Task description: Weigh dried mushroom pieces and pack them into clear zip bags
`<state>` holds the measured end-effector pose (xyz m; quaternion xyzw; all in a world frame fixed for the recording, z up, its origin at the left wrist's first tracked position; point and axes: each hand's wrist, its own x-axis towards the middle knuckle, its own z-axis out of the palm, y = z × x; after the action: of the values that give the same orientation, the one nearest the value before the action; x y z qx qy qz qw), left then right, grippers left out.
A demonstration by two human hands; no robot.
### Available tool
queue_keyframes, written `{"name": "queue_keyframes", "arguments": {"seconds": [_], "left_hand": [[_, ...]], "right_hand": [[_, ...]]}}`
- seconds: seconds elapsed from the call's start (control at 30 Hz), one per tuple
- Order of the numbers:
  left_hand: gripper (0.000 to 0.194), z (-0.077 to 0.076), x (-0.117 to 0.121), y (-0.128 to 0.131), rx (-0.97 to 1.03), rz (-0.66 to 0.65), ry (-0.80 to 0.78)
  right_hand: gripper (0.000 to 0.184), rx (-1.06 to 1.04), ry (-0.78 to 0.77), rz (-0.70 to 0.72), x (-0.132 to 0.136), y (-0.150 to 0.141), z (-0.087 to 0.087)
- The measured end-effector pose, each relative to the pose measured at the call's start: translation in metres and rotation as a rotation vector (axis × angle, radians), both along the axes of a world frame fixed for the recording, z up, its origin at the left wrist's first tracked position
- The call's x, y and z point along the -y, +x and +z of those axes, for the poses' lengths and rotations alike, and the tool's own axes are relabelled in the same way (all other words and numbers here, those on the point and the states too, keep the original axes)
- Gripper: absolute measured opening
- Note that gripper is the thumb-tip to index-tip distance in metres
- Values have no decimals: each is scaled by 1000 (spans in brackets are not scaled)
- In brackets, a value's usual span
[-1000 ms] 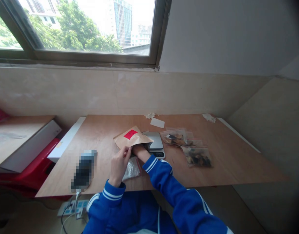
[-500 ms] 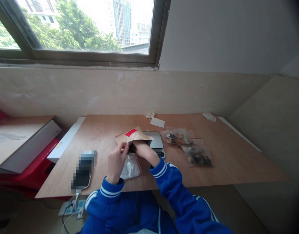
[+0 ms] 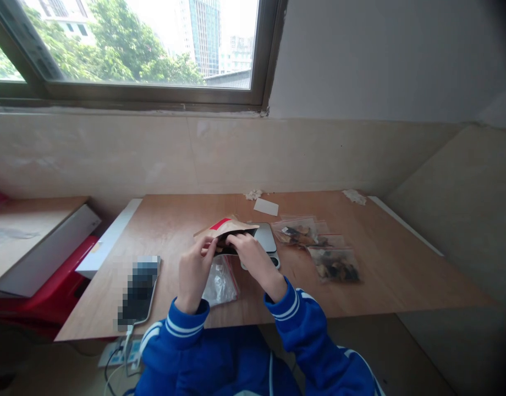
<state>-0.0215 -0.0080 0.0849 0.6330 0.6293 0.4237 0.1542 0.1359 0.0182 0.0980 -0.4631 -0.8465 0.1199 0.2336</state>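
Observation:
A brown paper bag (image 3: 207,230) with a red label is held up over the table, its dark opening facing me. My left hand (image 3: 195,264) pinches the left edge of the opening. At the right side of the mouth is my right hand (image 3: 248,254), its fingertips dipping inside; what they touch in there is hidden. Behind the bag and my right hand sits a digital scale (image 3: 265,237), partly covered. Below the bag lies a stack of clear zip bags (image 3: 221,280) with red seals.
To the right are filled zip bags (image 3: 335,265) holding dark and brown dried pieces. A white card (image 3: 266,207) and crumpled tissue (image 3: 253,194) lie at the back. On the left a phone (image 3: 139,291) is plugged into a cable by the table's front edge.
My right hand has drawn back out of the bag, from wrist-deep to only the fingertips inside. The bag's mouth now gapes wider. My left hand keeps its hold.

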Motion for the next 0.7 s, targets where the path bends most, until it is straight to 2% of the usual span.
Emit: {"name": "queue_keyframes", "arguments": {"seconds": [0.1, 0.17, 0.3, 0.4, 0.47, 0.53, 0.63, 0.7], "left_hand": [[28, 1, -2, 2, -4, -10, -5], [29, 2, -3, 2, -6, -2, -3], [29, 5, -5, 0, -29, 21, -1], [26, 6, -9, -3, -58, 63, -28], [25, 7, -13, -7, -72, 102, -45], [25, 8, -17, -10, -77, 136, -46], [25, 8, -20, -15, -58, 159, -27], [25, 7, -21, -16, -44, 167, -24]], "right_hand": [[29, -50, 51, 37, -2, 9, -2], [28, -171, 62, 76, -2, 15, -3], [17, -600, -15, 120, 0, 31, -3], [4, -1006, -76, -11, -2, 47, -15], [16, -1234, -90, -167, -9, 57, -34], [26, -1344, -127, -298, -21, 67, -60], [37, -1310, -217, -410, -45, 77, -104], [40, -1232, -250, -435, -60, 81, -127]]}}
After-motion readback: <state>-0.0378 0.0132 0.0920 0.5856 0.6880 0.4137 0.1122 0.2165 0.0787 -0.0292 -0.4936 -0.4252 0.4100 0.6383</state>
